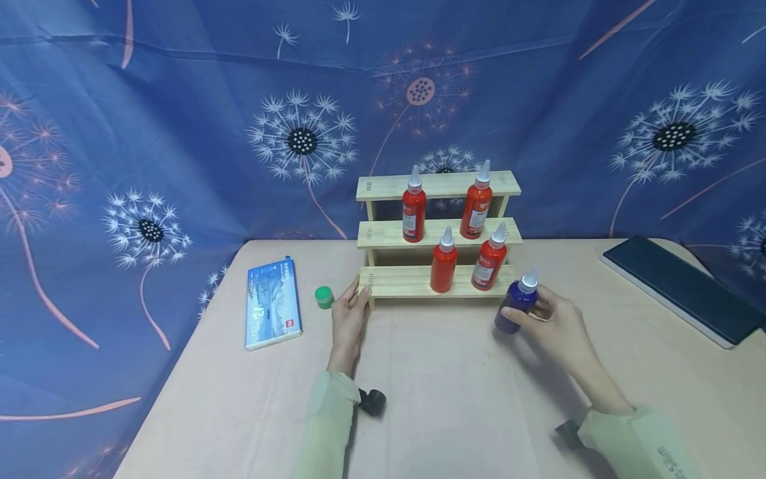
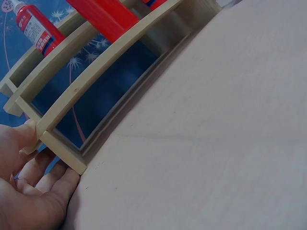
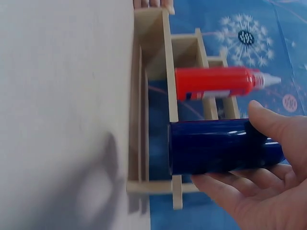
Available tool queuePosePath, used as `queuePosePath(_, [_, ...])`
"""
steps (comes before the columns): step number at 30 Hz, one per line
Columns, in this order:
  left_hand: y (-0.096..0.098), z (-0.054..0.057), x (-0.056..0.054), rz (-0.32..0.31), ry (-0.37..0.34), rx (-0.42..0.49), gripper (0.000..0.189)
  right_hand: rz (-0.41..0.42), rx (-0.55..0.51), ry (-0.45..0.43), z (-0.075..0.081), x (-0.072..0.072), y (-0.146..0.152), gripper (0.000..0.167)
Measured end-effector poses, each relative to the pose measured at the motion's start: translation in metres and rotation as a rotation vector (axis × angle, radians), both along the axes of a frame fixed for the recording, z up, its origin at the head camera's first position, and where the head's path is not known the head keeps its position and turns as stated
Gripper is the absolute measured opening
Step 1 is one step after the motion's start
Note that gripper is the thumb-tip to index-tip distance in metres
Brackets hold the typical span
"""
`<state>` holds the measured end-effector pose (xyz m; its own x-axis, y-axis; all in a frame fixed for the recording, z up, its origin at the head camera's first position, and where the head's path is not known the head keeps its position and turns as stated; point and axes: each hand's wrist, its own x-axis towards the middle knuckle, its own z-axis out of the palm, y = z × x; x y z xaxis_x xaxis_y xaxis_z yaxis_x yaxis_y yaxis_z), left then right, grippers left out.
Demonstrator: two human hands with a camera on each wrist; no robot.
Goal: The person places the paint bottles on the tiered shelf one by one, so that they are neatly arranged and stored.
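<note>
My right hand (image 1: 558,324) grips a dark blue bottle (image 1: 512,307) with a pale pointed cap, in front of the right end of a wooden three-tier rack (image 1: 395,283). Thumb and fingers wrap the bottle's sides in the right wrist view, its base (image 3: 171,148) toward the lowest shelf. At the rack's left end, my left hand (image 1: 349,326) holds the corner, thumb at the shelf edge and fingers around the end leg (image 2: 62,152). Two red bottles stand on the lowest shelf, one red bottle (image 1: 442,269) left of another (image 1: 489,258). Two more red bottles (image 1: 413,209) (image 1: 477,206) stand on the middle shelf.
A small green-lidded jar (image 1: 324,297) sits just left of my left hand, with a blue-and-white box (image 1: 272,303) beyond it. Far to the right lies a dark-covered book (image 1: 682,286). A blue dandelion-print cloth (image 1: 538,100) hangs behind the table.
</note>
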<state>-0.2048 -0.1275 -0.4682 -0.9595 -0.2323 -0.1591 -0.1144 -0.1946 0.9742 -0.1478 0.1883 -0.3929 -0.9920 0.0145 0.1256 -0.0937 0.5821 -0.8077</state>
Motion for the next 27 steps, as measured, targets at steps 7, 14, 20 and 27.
queuePosePath(7, [0.002,0.000,0.000,0.016,0.010,0.004,0.053,0.071,-0.010,-0.018,0.000,0.001,-0.024,0.055])
queuePosePath(14, [0.004,0.000,0.000,0.024,0.000,-0.010,0.053,0.130,-0.038,-0.048,0.001,0.001,-0.046,0.059])
queuePosePath(20, [0.003,0.000,-0.001,0.027,-0.005,-0.011,0.053,0.162,-0.051,-0.067,0.001,0.000,-0.065,0.059])
queuePosePath(27, [0.002,-0.002,-0.001,0.022,-0.002,0.000,0.052,0.201,-0.098,-0.037,-0.001,-0.008,-0.088,0.048])
